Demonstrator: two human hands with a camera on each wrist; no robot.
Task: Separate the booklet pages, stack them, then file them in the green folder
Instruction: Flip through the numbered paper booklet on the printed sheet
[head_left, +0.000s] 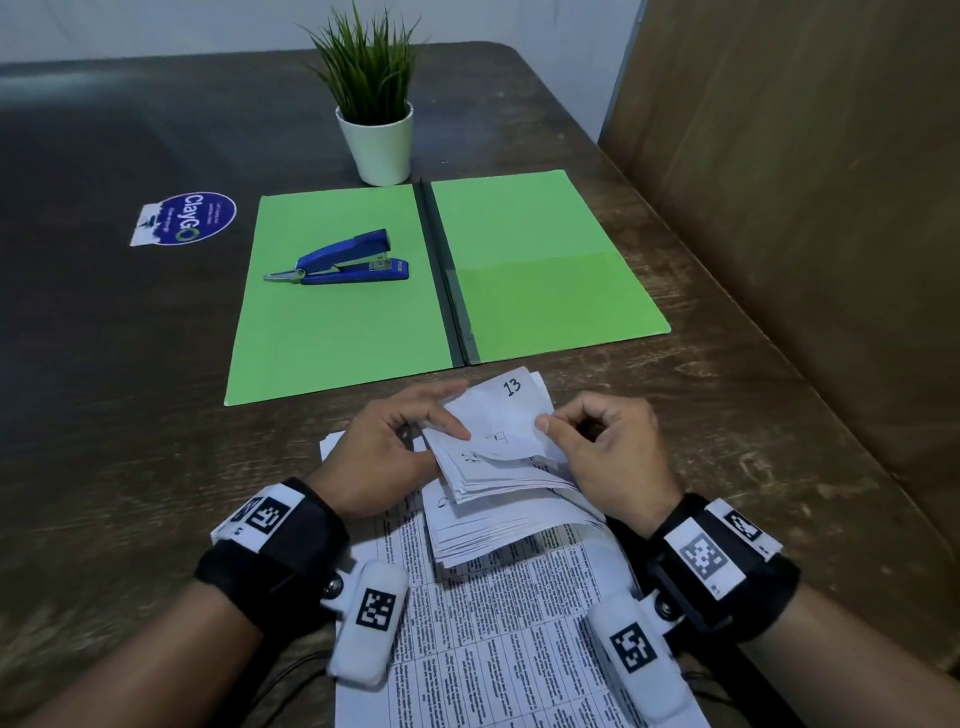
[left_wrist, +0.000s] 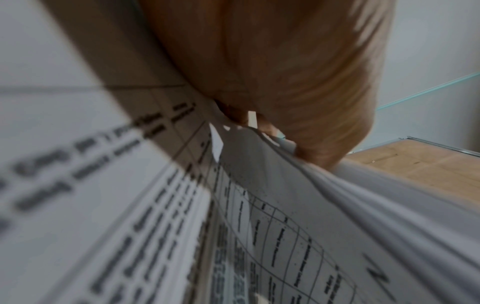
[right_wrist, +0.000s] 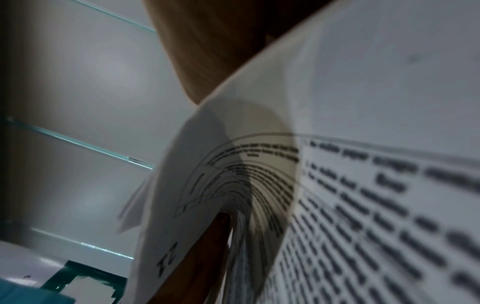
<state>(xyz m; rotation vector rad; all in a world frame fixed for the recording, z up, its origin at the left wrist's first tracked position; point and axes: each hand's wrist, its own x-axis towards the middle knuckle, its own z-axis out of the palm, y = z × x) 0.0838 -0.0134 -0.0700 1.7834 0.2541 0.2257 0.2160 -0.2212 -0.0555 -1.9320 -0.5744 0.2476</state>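
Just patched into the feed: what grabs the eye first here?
The open green folder lies mid-table with a blue stapler on its left flap. Nearer, the left hand and right hand grip a fanned booklet, its top page marked 13.

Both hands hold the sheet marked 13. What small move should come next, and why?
Probably the right hand should pull sheet 13 free while the left hand holds the booklet down: the sheet is lifted but not yet apart.

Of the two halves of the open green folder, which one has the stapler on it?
The left half of the green folder: the blue stapler lies on it. The right half carries nothing and shows a pocket.
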